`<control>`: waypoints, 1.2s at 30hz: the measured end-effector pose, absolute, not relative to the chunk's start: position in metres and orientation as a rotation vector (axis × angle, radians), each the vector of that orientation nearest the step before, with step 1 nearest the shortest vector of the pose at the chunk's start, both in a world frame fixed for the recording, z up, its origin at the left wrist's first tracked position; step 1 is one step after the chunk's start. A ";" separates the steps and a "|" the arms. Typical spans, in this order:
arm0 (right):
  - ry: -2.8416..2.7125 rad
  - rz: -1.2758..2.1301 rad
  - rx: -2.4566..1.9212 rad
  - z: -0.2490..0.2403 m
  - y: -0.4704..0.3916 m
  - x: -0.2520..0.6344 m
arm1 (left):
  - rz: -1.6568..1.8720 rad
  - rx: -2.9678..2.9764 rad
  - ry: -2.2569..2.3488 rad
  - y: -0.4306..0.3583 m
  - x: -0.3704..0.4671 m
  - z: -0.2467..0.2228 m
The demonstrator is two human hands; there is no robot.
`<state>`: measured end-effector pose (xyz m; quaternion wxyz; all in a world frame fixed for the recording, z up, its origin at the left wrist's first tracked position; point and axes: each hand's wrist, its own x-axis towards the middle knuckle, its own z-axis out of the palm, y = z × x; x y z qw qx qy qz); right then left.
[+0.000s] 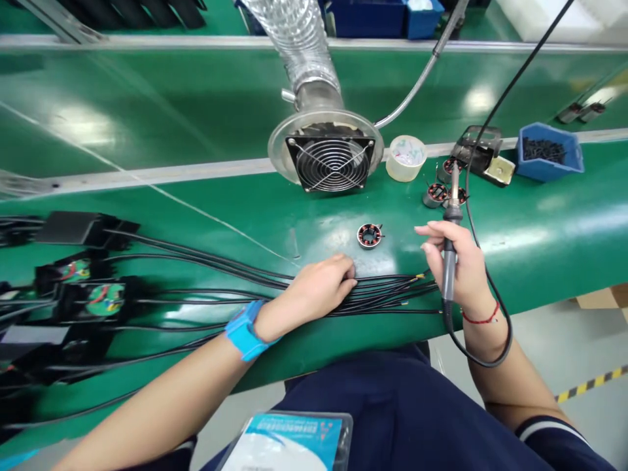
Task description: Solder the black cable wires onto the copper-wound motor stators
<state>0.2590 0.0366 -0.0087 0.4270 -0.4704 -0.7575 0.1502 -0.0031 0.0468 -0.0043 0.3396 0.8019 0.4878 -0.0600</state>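
Note:
My left hand (324, 284) rests on a bundle of black cables (235, 263) on the green bench, its fingers curled at the cables; what they pinch, if anything, is hidden. My right hand (461, 265) holds a soldering iron (449, 261) by its grey handle, the metal tip pointing up and away. Bare cable ends (419, 277) lie just left of that hand. A round wound coil ring (369, 236) sits beyond my left hand. Several similar coils (436, 195) stand beyond the right hand, near the iron's tip.
A fume fan (335, 165) on a foil duct hangs over the bench. Behind are a roll of clear tape (406, 158), an iron stand with sponge (500, 170) and a blue bin (549, 154) of black parts. Black housings with circuit boards (103, 299) lie left. The iron's cord loops around my right wrist.

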 end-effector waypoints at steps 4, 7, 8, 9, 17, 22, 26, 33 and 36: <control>-1.691 0.499 -1.227 -0.013 0.020 0.269 | 0.126 1.807 1.281 0.042 -0.025 0.003; -1.523 0.633 -1.195 -0.013 0.014 0.256 | 0.234 1.618 1.337 0.036 -0.037 0.004; -1.480 0.675 -1.164 -0.013 0.013 0.250 | 0.269 1.582 1.354 0.035 -0.039 0.004; -1.442 0.712 -1.131 -0.011 0.012 0.242 | 0.300 1.562 1.363 0.034 -0.040 0.003; -1.236 0.990 -0.982 -0.004 0.017 0.211 | 0.370 1.663 1.402 0.036 -0.035 0.001; -1.134 1.090 -0.929 0.000 0.018 0.208 | 0.381 1.663 1.403 0.036 -0.034 -0.003; -1.087 1.163 -0.969 0.008 0.017 0.207 | 0.418 1.693 1.395 0.035 -0.032 -0.006; -1.039 1.269 -0.998 0.017 0.021 0.208 | 0.453 1.800 1.371 0.033 -0.026 -0.010; -1.050 1.289 -0.992 0.018 0.023 0.208 | 0.446 1.814 1.358 0.033 -0.025 -0.011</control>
